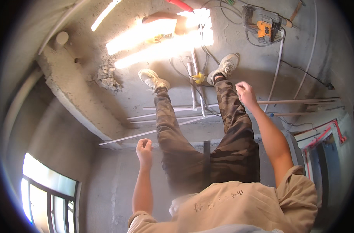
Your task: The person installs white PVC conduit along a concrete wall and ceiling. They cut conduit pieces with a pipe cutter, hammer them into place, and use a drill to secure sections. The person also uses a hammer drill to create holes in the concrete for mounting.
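Lying on the floor, white pipes run crosswise behind the trousers, with further lengths leading between the shoes. The left hand hangs apart from the left trouser leg, fingers loosely curled. The right hand extends farther forward, just beside the right trouser leg, fingers half bent; contact with the fabric cannot be told. Neither visibly grips an object; whether either palm encloses something small cannot be determined. A yellow connector sits between the shoes, beside pipes and black cables. Rubble lies left; a yellow-and-black power tool lies at upper right.
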